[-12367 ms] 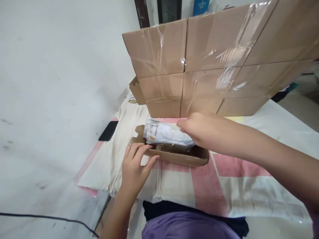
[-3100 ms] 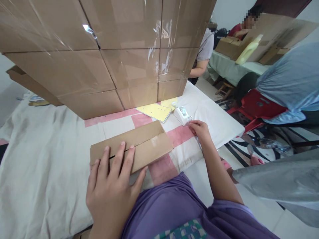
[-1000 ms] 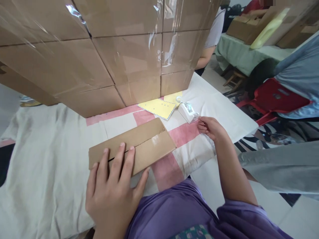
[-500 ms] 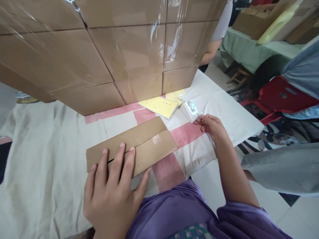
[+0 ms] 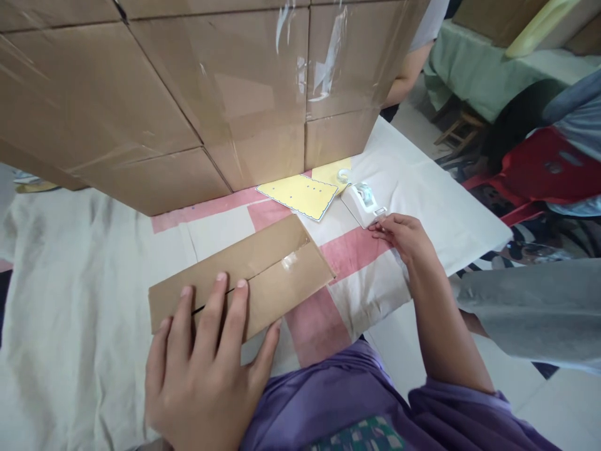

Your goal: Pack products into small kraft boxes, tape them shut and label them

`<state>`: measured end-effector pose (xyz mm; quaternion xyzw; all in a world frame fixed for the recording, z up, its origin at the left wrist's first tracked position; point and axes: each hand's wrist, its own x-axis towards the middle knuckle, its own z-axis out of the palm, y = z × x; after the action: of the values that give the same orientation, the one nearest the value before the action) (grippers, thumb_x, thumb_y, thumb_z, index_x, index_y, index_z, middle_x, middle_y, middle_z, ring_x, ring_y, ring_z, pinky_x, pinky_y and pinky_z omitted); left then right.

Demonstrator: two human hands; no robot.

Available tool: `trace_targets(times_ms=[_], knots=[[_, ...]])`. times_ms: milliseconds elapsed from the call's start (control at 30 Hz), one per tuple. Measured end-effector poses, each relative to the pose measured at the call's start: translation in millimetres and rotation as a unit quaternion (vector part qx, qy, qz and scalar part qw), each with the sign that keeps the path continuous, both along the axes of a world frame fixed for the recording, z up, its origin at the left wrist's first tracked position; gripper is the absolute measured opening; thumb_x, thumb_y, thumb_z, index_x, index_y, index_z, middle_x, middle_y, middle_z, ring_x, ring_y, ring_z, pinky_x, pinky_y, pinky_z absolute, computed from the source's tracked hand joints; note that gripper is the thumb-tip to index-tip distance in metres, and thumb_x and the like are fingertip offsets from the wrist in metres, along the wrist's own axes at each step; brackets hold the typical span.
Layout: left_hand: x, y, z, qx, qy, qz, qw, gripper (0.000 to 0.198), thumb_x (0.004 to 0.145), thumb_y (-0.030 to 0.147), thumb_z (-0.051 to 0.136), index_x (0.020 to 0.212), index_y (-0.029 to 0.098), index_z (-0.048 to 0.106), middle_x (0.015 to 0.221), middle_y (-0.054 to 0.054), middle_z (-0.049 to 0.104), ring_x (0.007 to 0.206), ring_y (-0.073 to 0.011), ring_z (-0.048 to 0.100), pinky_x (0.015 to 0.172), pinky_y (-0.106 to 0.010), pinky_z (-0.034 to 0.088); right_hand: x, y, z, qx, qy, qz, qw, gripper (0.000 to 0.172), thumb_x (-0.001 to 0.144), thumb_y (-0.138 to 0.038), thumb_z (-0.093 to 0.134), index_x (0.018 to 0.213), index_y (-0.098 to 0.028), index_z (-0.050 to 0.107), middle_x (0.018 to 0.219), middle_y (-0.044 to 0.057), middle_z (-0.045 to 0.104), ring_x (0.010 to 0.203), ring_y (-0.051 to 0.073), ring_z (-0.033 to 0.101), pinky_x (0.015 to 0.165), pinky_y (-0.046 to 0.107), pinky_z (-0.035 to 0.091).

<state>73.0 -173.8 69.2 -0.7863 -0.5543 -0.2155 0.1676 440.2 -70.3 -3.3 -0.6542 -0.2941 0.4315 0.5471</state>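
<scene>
A flat, closed cardboard box lies at an angle on the cloth, with a short piece of clear tape across its seam. My left hand rests on the box's left part, fingers spread over the seam. To the right, my right hand has its thumb and fingers pinched at the cutter end of a white tape dispenser, where the tape comes off. The strip between those fingertips hardly shows. A roll of tape sits inside the dispenser.
Large stacked cartons under clear wrap stand behind the box. Yellow wavy-edged sheets and a loose tape roll lie before them. A person's arm shows behind the stack; a red chair stands at right.
The view has shifted slightly, so the stack appears higher and the box a little further left. My left hand stays on the box and my right hand stays at the dispenser.
</scene>
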Motion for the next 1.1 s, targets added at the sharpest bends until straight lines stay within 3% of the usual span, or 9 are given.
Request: trace_targets(times_ms=[133, 267, 400, 500, 600, 667, 900, 1000, 1100], knots=[[4, 0, 1.6, 0.001, -0.003, 0.012, 1.000, 0.078, 0.084, 0.049, 0.074, 0.153, 0.020, 0.051, 0.153, -0.009, 0.056, 0.137, -0.0454, 0.054, 0.111, -0.054, 0.041, -5, -9, -2.8, 0.014, -0.018, -0.006, 1.000, 0.026, 0.069, -0.034, 0.086, 0.060, -0.016, 0.068, 0.079, 0.007, 0.075, 0.065, 0.011, 0.066, 0.062, 0.020, 0.058], [6, -2, 2.3, 0.008, 0.001, 0.017, 1.000, 0.072, 0.087, 0.048, 0.071, 0.150, 0.020, 0.053, 0.151, -0.006, 0.057, 0.137, -0.0437, 0.054, 0.110, -0.053, 0.042, -24, -28, 17.1, 0.019, -0.016, 0.030, 0.999, 0.034, 0.073, -0.046, 0.084, 0.066, -0.015, 0.071, 0.065, 0.006, 0.069, 0.053, 0.010, 0.056, 0.048, 0.020, 0.046], [5, -3, 2.3, 0.001, 0.003, 0.016, 1.000, 0.064, 0.091, 0.045, 0.067, 0.148, 0.020, 0.055, 0.153, -0.004, 0.056, 0.140, -0.0415, 0.052, 0.112, -0.051, 0.040, -66, -46, 67.0, 0.082, -0.002, 0.146, 0.986, 0.039, 0.084, -0.051, 0.078, 0.069, -0.017, 0.065, 0.055, -0.001, 0.056, 0.046, 0.007, 0.044, 0.044, 0.021, 0.032], [9, -3, 3.7, -0.008, -0.013, 0.018, 1.000, 0.060, 0.093, 0.043, 0.065, 0.148, 0.022, 0.055, 0.152, -0.004, 0.057, 0.141, -0.0418, 0.051, 0.113, -0.052, 0.038, -104, -54, 112.4, 0.104, 0.009, 0.260, 0.960, 0.032, 0.089, -0.047, 0.075, 0.078, -0.020, 0.063, 0.061, -0.002, 0.059, 0.044, 0.007, 0.041, 0.043, 0.022, 0.028], [22, -2, 5.5, -0.036, -0.046, 0.028, 0.998, 0.055, 0.096, 0.045, 0.061, 0.145, 0.021, 0.057, 0.151, -0.006, 0.057, 0.139, -0.0442, 0.052, 0.110, -0.057, 0.039, -138, -54, 145.8, 0.109, -0.051, 0.357, 0.926, 0.031, 0.091, -0.050, 0.074, 0.082, -0.022, 0.064, 0.062, -0.002, 0.059, 0.047, 0.009, 0.045, 0.044, 0.023, 0.033], [31, 1, 5.8, -0.049, -0.083, 0.029, 0.995, 0.052, 0.098, 0.048, 0.056, 0.143, 0.021, 0.059, 0.152, -0.006, 0.057, 0.139, -0.0426, 0.053, 0.108, -0.058, 0.041, -155, -51, 157.5, 0.130, -0.120, 0.376, 0.910, 0.034, 0.091, -0.053, 0.073, 0.079, -0.022, 0.064, 0.063, -0.001, 0.058, 0.052, 0.011, 0.049, 0.047, 0.024, 0.038], [30, 6, 5.7, -0.084, -0.151, -0.013, 0.985, 0.057, 0.103, 0.053, 0.043, 0.147, 0.018, 0.052, 0.160, -0.005, 0.046, 0.150, -0.0343, 0.042, 0.116, -0.056, 0.040, -186, -41, 157.7, 0.130, -0.213, 0.407, 0.878, 0.043, 0.095, -0.054, 0.065, 0.067, -0.022, 0.058, 0.059, -0.001, 0.050, 0.053, 0.012, 0.046, 0.048, 0.025, 0.039], [22, 6, 10.5, -0.100, -0.180, -0.033, 0.978, 0.057, 0.102, 0.051, 0.044, 0.144, 0.012, 0.054, 0.159, -0.010, 0.049, 0.149, -0.0347, 0.043, 0.118, -0.056, 0.038, -188, -44, 148.2, 0.118, -0.212, 0.410, 0.879, 0.037, 0.098, -0.049, 0.063, 0.072, -0.022, 0.059, 0.062, -0.002, 0.051, 0.056, 0.013, 0.049, 0.051, 0.025, 0.041], [15, 12, 19.3, -0.120, -0.201, -0.068, 0.970, 0.045, 0.103, 0.040, 0.045, 0.134, 0.012, 0.061, 0.152, -0.011, 0.057, 0.144, -0.0337, 0.049, 0.116, -0.055, 0.040, -187, -49, 138.1, 0.131, -0.215, 0.404, 0.879, 0.031, 0.101, -0.044, 0.060, 0.079, -0.022, 0.061, 0.067, -0.001, 0.053, 0.061, 0.013, 0.051, 0.056, 0.025, 0.042]])
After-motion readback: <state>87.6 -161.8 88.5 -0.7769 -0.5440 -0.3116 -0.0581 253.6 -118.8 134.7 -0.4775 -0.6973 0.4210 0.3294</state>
